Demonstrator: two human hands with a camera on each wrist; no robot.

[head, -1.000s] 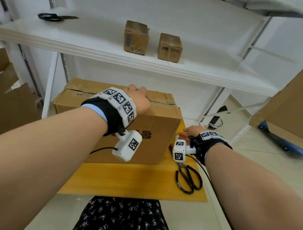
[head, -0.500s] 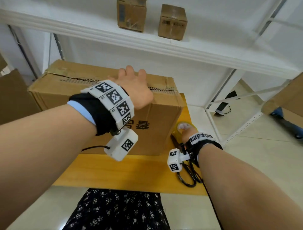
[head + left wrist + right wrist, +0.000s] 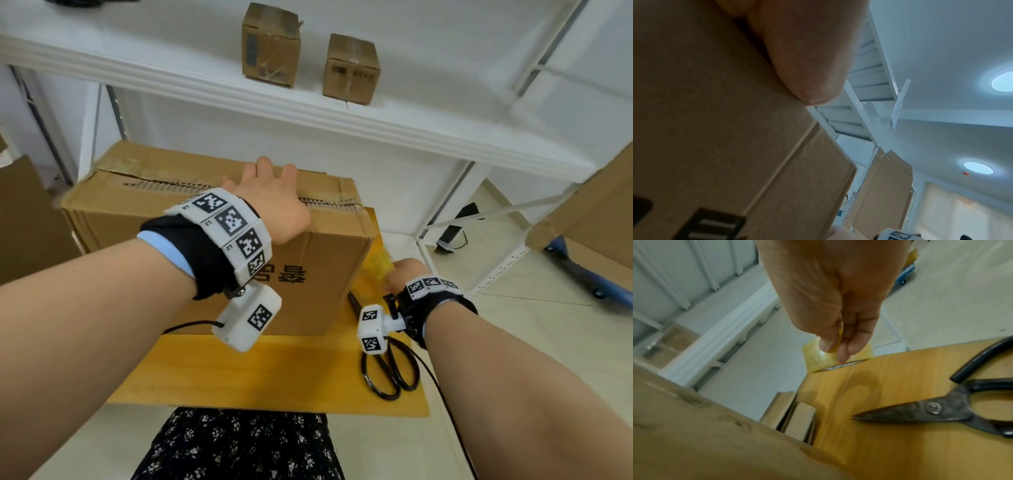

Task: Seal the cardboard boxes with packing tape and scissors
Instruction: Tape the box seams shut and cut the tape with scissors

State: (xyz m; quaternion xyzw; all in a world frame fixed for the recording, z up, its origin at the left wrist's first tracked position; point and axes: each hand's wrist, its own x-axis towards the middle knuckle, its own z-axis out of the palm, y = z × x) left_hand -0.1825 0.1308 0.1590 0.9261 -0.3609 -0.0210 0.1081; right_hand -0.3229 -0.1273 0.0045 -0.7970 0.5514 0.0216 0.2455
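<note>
Head camera view: a large cardboard box [image 3: 219, 246] sits on a yellow wooden table [image 3: 274, 373] under a white shelf [image 3: 342, 113], its long axis running left to right and its unsealed top seam along that same line. The left hand [image 3: 270, 202] lies flat on the box top, fingers straight, pressing the flaps down near the right end. To the right of the box, the right hand [image 3: 830, 301] pinches a roll of clear packing tape [image 3: 838, 356] between thumb and fingers at the table's far edge; the roll stands on its rim, tilted. Black scissors [image 3: 941, 408] lie flat on the table near the right hand, blades pointing toward the box. Two small cardboard boxes [image 3: 308, 51] stand on the shelf above. The pinch looks light, so the roll could slip and drop off the table edge; if the left hand eases up, the flaps may spring open before the tape arrives.
</note>
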